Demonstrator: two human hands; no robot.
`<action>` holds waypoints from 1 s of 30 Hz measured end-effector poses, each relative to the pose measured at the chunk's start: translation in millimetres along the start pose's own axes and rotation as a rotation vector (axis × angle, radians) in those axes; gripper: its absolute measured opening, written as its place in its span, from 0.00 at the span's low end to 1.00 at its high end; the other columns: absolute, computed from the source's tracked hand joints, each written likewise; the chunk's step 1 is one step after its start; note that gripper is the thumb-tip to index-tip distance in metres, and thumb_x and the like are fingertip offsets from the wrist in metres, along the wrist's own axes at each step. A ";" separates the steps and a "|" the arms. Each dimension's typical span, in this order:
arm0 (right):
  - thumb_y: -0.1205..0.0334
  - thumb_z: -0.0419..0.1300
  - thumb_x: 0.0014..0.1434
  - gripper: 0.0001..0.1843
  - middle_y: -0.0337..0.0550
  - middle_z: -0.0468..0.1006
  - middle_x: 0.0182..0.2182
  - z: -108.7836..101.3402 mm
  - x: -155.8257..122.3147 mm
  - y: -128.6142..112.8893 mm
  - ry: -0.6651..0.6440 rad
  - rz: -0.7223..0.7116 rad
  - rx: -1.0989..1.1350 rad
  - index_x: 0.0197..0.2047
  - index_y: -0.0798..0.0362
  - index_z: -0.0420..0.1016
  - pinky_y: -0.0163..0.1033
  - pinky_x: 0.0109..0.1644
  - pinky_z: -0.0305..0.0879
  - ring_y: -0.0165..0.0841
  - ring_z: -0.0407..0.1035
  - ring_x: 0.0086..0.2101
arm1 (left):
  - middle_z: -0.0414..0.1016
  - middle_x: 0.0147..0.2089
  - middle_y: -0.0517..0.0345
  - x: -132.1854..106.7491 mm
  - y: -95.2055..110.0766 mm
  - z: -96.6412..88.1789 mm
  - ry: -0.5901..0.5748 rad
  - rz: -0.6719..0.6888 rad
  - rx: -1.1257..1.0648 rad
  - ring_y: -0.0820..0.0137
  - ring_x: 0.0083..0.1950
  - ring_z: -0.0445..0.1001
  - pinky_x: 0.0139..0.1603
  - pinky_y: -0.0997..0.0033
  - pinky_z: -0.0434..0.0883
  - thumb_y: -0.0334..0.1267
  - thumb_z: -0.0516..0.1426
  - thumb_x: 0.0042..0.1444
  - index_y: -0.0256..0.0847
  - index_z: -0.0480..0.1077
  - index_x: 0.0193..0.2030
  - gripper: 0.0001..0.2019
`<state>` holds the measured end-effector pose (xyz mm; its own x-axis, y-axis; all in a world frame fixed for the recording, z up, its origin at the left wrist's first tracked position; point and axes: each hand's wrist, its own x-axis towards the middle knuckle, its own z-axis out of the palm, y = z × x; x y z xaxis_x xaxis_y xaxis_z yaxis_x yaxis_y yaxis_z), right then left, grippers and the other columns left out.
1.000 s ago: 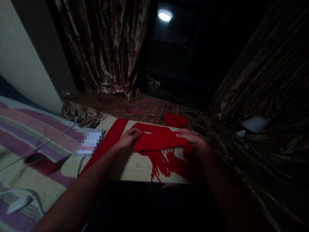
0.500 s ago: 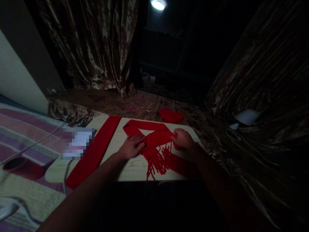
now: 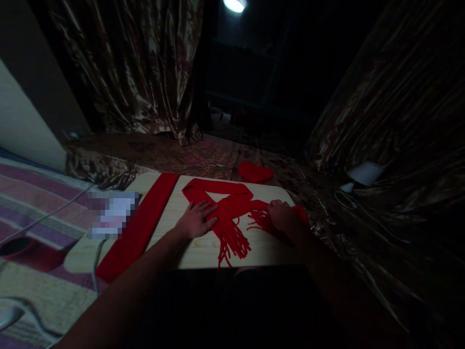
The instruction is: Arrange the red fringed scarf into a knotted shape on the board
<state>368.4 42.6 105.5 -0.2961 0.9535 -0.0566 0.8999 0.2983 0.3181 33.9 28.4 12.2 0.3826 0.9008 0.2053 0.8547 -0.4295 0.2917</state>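
Note:
A red fringed scarf (image 3: 232,207) lies bent in a loop on a pale wooden board, its tassels pointing toward me. My left hand (image 3: 198,219) rests flat on the crossing part of the loop, fingers stretched out. To the right, my right hand (image 3: 281,215) is closed on a red scarf end, whose tassels fan out left of the fingers. Red fabric also shows beyond my right wrist. Whether this end belongs to the looped scarf, I cannot tell. At the left, a long flat strip of red cloth (image 3: 145,218) crosses the board.
The wooden board (image 3: 189,247) sits over a striped cover (image 3: 39,194). Behind it lies a red cloth item (image 3: 255,171). A white lamp (image 3: 365,173) with a cord stands at right. A dark red cup-like object (image 3: 32,254) and cables are at left. Curtains (image 3: 134,63) hang behind.
My right hand has moved slightly right with the fringed end, pulling its tassels away from those of the loop. My left hand stays on the scarf. The view has shifted slightly.

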 end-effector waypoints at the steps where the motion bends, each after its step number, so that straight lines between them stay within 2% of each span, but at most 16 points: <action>1: 0.72 0.50 0.63 0.16 0.59 0.75 0.50 -0.2 -0.2 -9.1 0.059 -0.006 0.029 0.48 0.58 0.76 0.47 0.56 0.59 0.46 0.67 0.53 | 0.60 0.73 0.51 -0.1 0.4 -0.7 -0.003 0.001 0.000 0.53 0.73 0.56 0.71 0.36 0.49 0.58 0.43 0.67 0.51 0.59 0.72 0.30; 3: 0.70 0.53 0.62 0.15 0.53 0.77 0.48 0.6 -2.6 -34.2 0.121 -0.100 0.164 0.47 0.55 0.77 0.43 0.55 0.59 0.42 0.68 0.50 | 0.60 0.73 0.51 -0.1 0.9 -1.4 -0.005 0.001 -0.002 0.54 0.73 0.56 0.71 0.37 0.49 0.58 0.43 0.67 0.51 0.59 0.72 0.30; 5: 0.65 0.54 0.63 0.13 0.47 0.78 0.46 2.0 -6.3 -61.4 0.093 -0.221 0.353 0.47 0.52 0.77 0.37 0.50 0.61 0.36 0.71 0.45 | 0.61 0.72 0.52 0.0 1.2 -1.4 0.000 -0.002 0.000 0.54 0.73 0.56 0.71 0.37 0.49 0.58 0.43 0.67 0.52 0.59 0.72 0.30; 7: 0.57 0.59 0.62 0.15 0.46 0.79 0.44 1.9 -9.8 -81.4 0.052 -0.237 0.464 0.49 0.52 0.76 0.36 0.45 0.61 0.35 0.72 0.42 | 0.61 0.72 0.51 -0.1 1.3 -1.1 0.005 -0.006 0.003 0.54 0.73 0.56 0.71 0.37 0.49 0.58 0.44 0.67 0.51 0.59 0.72 0.30; 9: 0.50 0.62 0.58 0.18 0.46 0.81 0.41 -1.4 -12.2 -89.0 -0.069 -0.217 0.497 0.47 0.53 0.77 0.36 0.39 0.60 0.36 0.72 0.38 | 0.61 0.72 0.50 -0.4 1.7 -1.1 0.011 -0.008 0.003 0.54 0.73 0.56 0.71 0.37 0.49 0.57 0.44 0.67 0.50 0.59 0.72 0.30; 12: 0.46 0.64 0.56 0.17 0.41 0.80 0.30 -10.3 -14.2 -83.4 -0.403 -0.288 0.522 0.34 0.52 0.78 0.35 0.33 0.57 0.32 0.70 0.29 | 0.61 0.72 0.52 -0.6 2.7 -2.7 0.008 -0.004 -0.011 0.54 0.73 0.56 0.71 0.38 0.48 0.57 0.45 0.67 0.53 0.59 0.72 0.29; 13: 0.46 0.65 0.56 0.17 0.39 0.79 0.27 -12.8 -14.6 -80.7 -0.470 -0.309 0.533 0.30 0.52 0.78 0.34 0.32 0.56 0.31 0.69 0.27 | 0.61 0.72 0.53 -0.5 3.0 -3.7 0.008 -0.004 -0.027 0.54 0.73 0.56 0.72 0.39 0.48 0.58 0.45 0.67 0.53 0.57 0.72 0.30; 14: 0.47 0.65 0.57 0.17 0.39 0.78 0.25 -14.5 -15.1 -78.9 -0.473 -0.303 0.548 0.29 0.52 0.77 0.34 0.31 0.56 0.30 0.68 0.27 | 0.61 0.73 0.53 -0.3 3.2 -4.8 0.005 -0.008 -0.050 0.55 0.74 0.56 0.72 0.39 0.47 0.58 0.45 0.67 0.53 0.55 0.73 0.31; 15: 0.48 0.64 0.58 0.15 0.39 0.79 0.26 -15.0 -15.4 -78.8 -0.411 -0.269 0.566 0.29 0.52 0.77 0.34 0.31 0.56 0.30 0.69 0.27 | 0.60 0.73 0.52 0.0 3.2 -5.8 0.002 -0.017 -0.078 0.56 0.74 0.56 0.72 0.40 0.47 0.57 0.44 0.67 0.51 0.52 0.75 0.32; 17: 0.52 0.62 0.60 0.12 0.41 0.81 0.32 -12.1 -15.8 -83.9 -0.174 -0.165 0.606 0.36 0.52 0.79 0.34 0.33 0.58 0.31 0.71 0.31 | 0.58 0.73 0.48 0.6 3.0 -7.5 -0.002 -0.044 -0.129 0.57 0.74 0.56 0.73 0.42 0.45 0.55 0.41 0.69 0.44 0.48 0.76 0.33; 19: 0.54 0.62 0.59 0.14 0.45 0.82 0.41 -5.3 -15.5 -94.1 0.027 -0.134 0.638 0.45 0.53 0.78 0.34 0.38 0.61 0.32 0.73 0.37 | 0.58 0.73 0.44 0.6 2.7 -8.3 -0.008 -0.070 -0.150 0.58 0.74 0.55 0.74 0.42 0.44 0.52 0.38 0.70 0.38 0.50 0.75 0.32; 21: 0.53 0.64 0.58 0.18 0.47 0.81 0.44 2.1 -13.7 -104.2 0.054 -0.189 0.656 0.48 0.53 0.77 0.35 0.41 0.62 0.34 0.73 0.40 | 0.60 0.72 0.44 -0.5 3.0 -8.7 -0.010 -0.077 -0.148 0.58 0.74 0.55 0.74 0.43 0.44 0.49 0.37 0.70 0.37 0.54 0.73 0.30; 24: 0.49 0.59 0.62 0.14 0.43 0.81 0.34 9.3 -5.3 -109.0 -0.024 -0.172 0.644 0.39 0.51 0.77 0.36 0.38 0.63 0.33 0.72 0.33 | 0.62 0.72 0.48 -2.8 5.0 -9.4 -0.007 -0.074 -0.135 0.60 0.74 0.55 0.74 0.44 0.45 0.47 0.38 0.70 0.40 0.56 0.72 0.28; 26: 0.52 0.56 0.65 0.13 0.45 0.79 0.34 12.0 6.6 -102.6 0.113 -0.031 0.549 0.39 0.51 0.76 0.38 0.40 0.63 0.35 0.71 0.34 | 0.62 0.71 0.47 -3.3 6.4 -10.3 -0.013 -0.080 -0.120 0.60 0.74 0.55 0.74 0.45 0.45 0.48 0.41 0.68 0.40 0.56 0.72 0.28; 28: 0.60 0.58 0.63 0.11 0.52 0.78 0.44 15.0 22.9 -90.8 0.325 0.042 0.411 0.47 0.53 0.75 0.41 0.49 0.62 0.41 0.70 0.46 | 0.62 0.71 0.47 -2.8 7.3 -11.5 -0.014 -0.090 -0.110 0.60 0.74 0.55 0.75 0.45 0.45 0.48 0.43 0.67 0.41 0.55 0.72 0.29; 30: 0.65 0.60 0.59 0.21 0.57 0.74 0.54 18.1 40.4 -76.8 0.390 0.053 0.334 0.56 0.55 0.73 0.44 0.56 0.60 0.45 0.65 0.54 | 0.62 0.71 0.46 -2.6 8.1 -12.6 -0.014 -0.092 -0.104 0.59 0.74 0.56 0.74 0.44 0.45 0.49 0.45 0.66 0.41 0.56 0.72 0.30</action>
<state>293.2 59.0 61.7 -0.2875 0.8995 0.3288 0.9512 0.3084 -0.0120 35.4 21.7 25.8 0.3096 0.9373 0.1600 0.8458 -0.3483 0.4040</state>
